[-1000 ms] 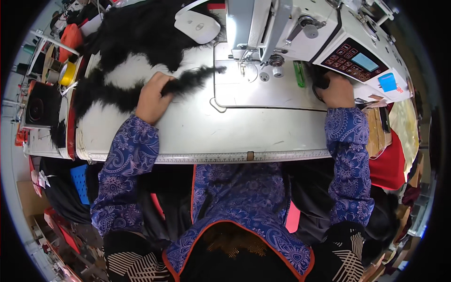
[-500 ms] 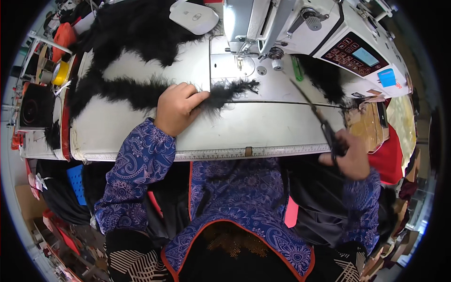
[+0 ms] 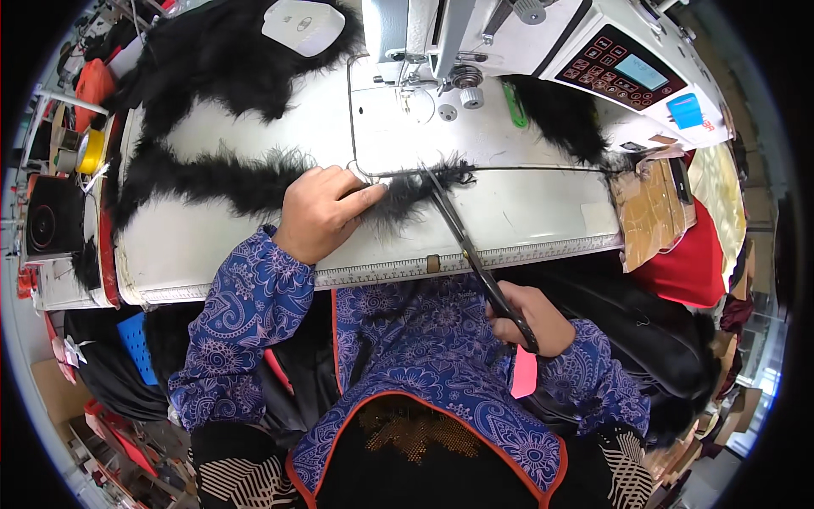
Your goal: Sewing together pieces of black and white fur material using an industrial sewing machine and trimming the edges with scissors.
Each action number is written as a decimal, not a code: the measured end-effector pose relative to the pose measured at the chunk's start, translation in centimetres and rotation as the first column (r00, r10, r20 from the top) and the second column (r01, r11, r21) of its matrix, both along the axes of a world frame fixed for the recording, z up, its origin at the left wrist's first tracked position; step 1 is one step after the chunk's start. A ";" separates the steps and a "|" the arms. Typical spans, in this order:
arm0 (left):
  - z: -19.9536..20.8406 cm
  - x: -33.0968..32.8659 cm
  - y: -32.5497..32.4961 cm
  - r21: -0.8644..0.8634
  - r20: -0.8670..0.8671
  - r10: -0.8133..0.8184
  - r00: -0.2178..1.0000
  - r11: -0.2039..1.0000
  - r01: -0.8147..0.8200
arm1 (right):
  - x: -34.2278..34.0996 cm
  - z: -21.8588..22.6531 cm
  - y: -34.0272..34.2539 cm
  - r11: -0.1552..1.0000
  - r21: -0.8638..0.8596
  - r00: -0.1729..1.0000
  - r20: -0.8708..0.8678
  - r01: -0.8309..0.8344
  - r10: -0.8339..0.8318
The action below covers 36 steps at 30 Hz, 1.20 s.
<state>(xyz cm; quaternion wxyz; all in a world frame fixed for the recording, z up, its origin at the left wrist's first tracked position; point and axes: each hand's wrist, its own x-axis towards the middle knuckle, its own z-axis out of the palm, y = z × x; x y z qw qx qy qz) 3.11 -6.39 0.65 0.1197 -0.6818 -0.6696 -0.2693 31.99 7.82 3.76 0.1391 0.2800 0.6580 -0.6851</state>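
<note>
A strip of fluffy black fur trim (image 3: 229, 180) runs across the white sewing table. My left hand (image 3: 322, 212) is closed on it near its right end, thumb and fingers pressed together. In my right hand (image 3: 536, 321) is a pair of long dark scissors (image 3: 468, 248), pointing up and to the left. Their tips lie at the trim's frayed end, right of my left fingers; whether the blades are apart there is hard to make out. Just beyond stands the sewing machine (image 3: 415, 106), its needle area a little behind the trim.
More black fur (image 3: 212, 64) is heaped at the back left, beside a white computer mouse (image 3: 303, 27). Right of the needle lie a green tool (image 3: 514, 105) and another fur piece (image 3: 555, 119). A measuring tape (image 3: 373, 272) lines the table's front edge. Cardboard (image 3: 649, 204) sits at the right.
My right hand has brought the scissors left and down, so their tips now meet the trim's end. My left hand still holds the trim. The whole view has shifted slightly.
</note>
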 end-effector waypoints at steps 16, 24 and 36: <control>0.1 -0.1 -0.2 0.020 0.001 -0.011 1.000 1.000 0.011 | -0.5 1.0 1.6 0.910 0.414 1.000 0.015 -0.010 0.004; 0.6 -0.7 -1.8 -0.027 0.013 0.085 0.996 0.996 -0.084 | -3.1 0.1 9.9 0.218 0.966 0.986 -0.116 0.141 -0.124; 0.4 0.5 -3.8 0.135 0.100 0.092 0.991 0.985 -0.106 | -11.6 2.9 -1.2 0.384 0.864 0.668 -0.499 0.327 0.553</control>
